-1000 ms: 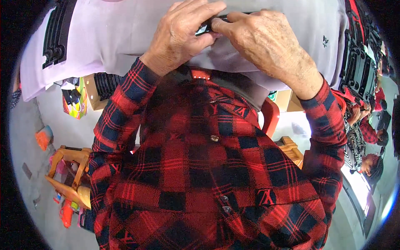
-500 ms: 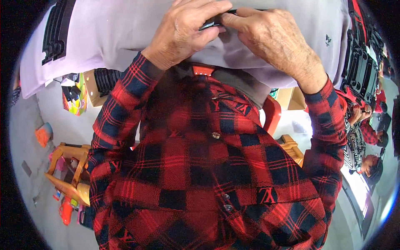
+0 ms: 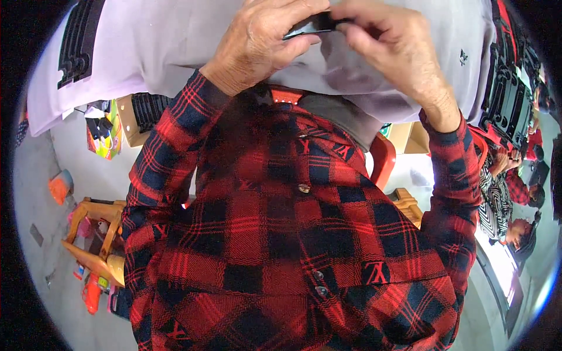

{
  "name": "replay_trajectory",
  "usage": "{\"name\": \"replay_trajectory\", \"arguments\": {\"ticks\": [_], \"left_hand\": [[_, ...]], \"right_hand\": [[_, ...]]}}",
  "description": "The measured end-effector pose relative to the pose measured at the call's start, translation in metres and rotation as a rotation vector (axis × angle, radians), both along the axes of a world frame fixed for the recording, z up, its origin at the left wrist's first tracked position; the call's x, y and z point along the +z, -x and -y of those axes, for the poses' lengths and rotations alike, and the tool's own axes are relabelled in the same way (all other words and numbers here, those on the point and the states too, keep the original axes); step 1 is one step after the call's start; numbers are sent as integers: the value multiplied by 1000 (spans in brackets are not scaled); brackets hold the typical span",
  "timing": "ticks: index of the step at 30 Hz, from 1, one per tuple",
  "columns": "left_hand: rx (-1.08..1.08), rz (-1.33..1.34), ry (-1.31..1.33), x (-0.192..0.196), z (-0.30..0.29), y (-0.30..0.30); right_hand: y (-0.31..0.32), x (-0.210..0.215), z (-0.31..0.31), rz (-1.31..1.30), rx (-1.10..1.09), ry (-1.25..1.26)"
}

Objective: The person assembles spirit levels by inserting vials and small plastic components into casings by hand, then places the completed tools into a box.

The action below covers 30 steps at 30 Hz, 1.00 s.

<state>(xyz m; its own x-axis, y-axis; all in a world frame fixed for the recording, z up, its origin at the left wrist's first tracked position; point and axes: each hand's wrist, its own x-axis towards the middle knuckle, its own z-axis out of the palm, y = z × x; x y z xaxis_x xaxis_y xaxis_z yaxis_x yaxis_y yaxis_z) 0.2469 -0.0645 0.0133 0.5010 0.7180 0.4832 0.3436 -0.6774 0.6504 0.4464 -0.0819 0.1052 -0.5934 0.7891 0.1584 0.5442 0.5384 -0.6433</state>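
Observation:
My left hand (image 3: pixel 266 41) is closed round a flat, glossy black strip (image 3: pixel 310 24), thumb below and fingers above, over the grey-lilac cloth (image 3: pixel 175 35) of the table. At the strip's right end is my right hand (image 3: pixel 398 44), slightly smeared by motion. Its thumb and fingers are bent together round the dark end of the piece. My hands cover much of the strip, and its exact kind does not show.
Slotted black parts (image 3: pixel 82 44) lie at the table's left, with more black parts (image 3: pixel 506 111) at the right. Below are a cardboard box (image 3: pixel 129 120) of black pieces, a colourful bag (image 3: pixel 111 140), a wooden stool (image 3: pixel 96 263) and a red chair (image 3: pixel 383 161). Other people sit far right.
My right hand has shifted slightly right, and its fingers have bent round the strip's end. More of the glossy black surface shows between my hands. The left hand stays nearly still.

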Motion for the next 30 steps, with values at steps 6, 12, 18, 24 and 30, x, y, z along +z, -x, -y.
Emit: {"name": "replay_trajectory", "arguments": {"ticks": [6,12,18,24,30], "left_hand": [[13,-41,30,15,10,7],[-19,5,-8,18,6,4],[-15,16,25,17,6,6],[-30,14,56,-5,0,-2],[-42,26,117,15,8,7]], "right_hand": [[-2,-11,-3,148,-300,2],[-6,-44,-18,-632,-31,112],[-2,-33,-24,-101,-317,466],[-3,-37,-26,-142,-309,588],[-2,-34,-31,-24,-276,559]]}}
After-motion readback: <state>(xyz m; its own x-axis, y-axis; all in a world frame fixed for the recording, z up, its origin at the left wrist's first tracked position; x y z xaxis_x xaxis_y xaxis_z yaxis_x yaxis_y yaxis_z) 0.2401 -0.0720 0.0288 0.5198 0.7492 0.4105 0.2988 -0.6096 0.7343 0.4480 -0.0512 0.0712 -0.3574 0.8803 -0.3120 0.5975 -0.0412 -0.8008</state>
